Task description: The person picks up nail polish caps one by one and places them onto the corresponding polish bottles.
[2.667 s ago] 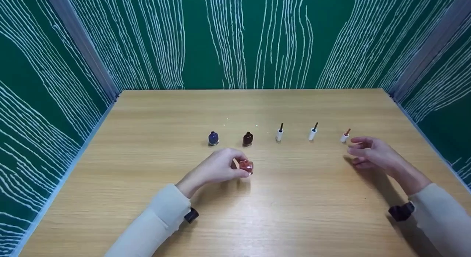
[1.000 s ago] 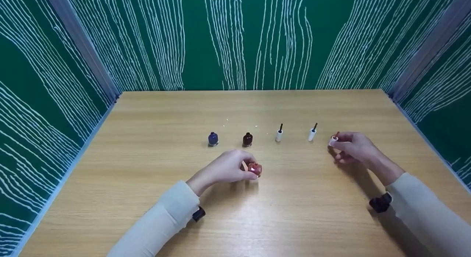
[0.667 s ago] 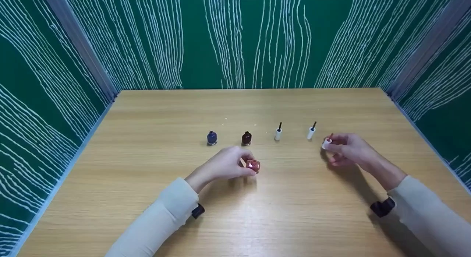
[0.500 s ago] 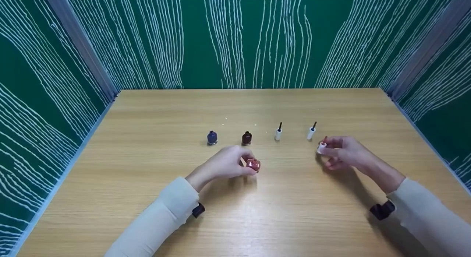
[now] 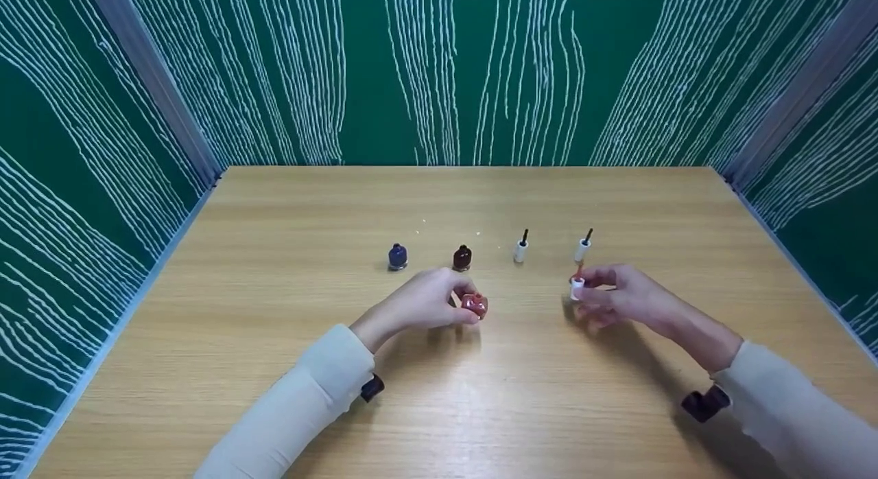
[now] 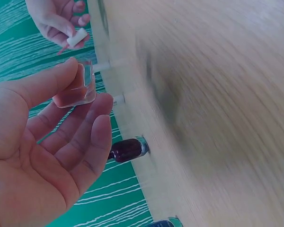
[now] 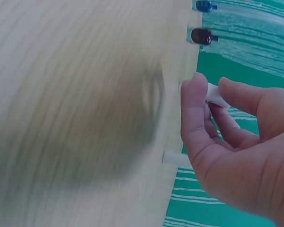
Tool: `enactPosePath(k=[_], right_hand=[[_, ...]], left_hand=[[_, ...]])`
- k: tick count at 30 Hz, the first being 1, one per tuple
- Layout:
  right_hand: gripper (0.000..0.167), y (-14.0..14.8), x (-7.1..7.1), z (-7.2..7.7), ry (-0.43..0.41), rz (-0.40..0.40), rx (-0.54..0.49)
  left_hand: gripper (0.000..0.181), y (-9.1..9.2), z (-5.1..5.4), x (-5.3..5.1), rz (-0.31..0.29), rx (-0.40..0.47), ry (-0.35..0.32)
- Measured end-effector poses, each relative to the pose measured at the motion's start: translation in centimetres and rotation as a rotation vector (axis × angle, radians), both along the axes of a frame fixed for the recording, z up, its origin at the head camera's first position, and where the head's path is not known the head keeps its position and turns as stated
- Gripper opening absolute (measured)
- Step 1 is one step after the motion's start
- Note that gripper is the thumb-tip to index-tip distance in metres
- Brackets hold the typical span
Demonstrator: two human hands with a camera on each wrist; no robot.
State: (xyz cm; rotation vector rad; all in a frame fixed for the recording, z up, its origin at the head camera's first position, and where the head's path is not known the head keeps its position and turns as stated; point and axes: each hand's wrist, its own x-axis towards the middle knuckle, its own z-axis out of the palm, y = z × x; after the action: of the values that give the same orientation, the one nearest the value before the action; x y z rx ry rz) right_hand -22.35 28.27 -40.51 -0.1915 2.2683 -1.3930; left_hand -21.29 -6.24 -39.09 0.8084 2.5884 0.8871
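Observation:
My left hand (image 5: 433,299) pinches a small glass nail polish bottle (image 5: 475,305) of orange-red polish between thumb and fingers, above the table. Its neck has no cap on it. In the left wrist view the clear base of the bottle (image 6: 78,90) shows. My right hand (image 5: 621,295) pinches a white nail polish cap (image 5: 577,287) whose orange-red brush points up. In the right wrist view only part of this white cap (image 7: 217,96) shows between thumb and fingers. The cap is to the right of the bottle, apart from it.
An uncapped blue bottle (image 5: 398,257) and an uncapped dark red bottle (image 5: 462,258) stand behind my left hand. To their right, two white caps, one nearer the middle (image 5: 521,250) and one further right (image 5: 582,249), stand with dark brushes up. Small white specks lie farther back.
My right hand has taken hold of the rightmost cap, lifted it and carried it left toward the bottle. The left hand has shifted slightly right with the bottle since the earliest frame.

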Motion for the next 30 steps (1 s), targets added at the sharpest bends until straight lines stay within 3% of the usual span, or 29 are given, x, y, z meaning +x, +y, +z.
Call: enactPosePath(k=[11, 16, 23, 30], right_hand=[[0.049, -1.7, 1.1, -0.7, -0.075, 0.045, -0.215], [0.049, -2.6, 1.3, -0.8, -0.079, 0.067, -0.233], [0.048, -3.1, 1.6, -0.7, -0.003, 0.11, -0.236], [0.05, -4.3, 2.0, -0.6, -0.056, 0.129, -0.262]], left_hand=[[0.024, 0.4, 0.0, 0.0, -0.022, 0.024, 0.009], [0.026, 0.4, -0.5, 0.1, -0.009, 0.03, -0.012], [0.027, 0.5, -0.7, -0.1, 0.005, 0.038, -0.036], [0.025, 0.9, -0.7, -0.4, 0.001, 0.027, -0.022]])
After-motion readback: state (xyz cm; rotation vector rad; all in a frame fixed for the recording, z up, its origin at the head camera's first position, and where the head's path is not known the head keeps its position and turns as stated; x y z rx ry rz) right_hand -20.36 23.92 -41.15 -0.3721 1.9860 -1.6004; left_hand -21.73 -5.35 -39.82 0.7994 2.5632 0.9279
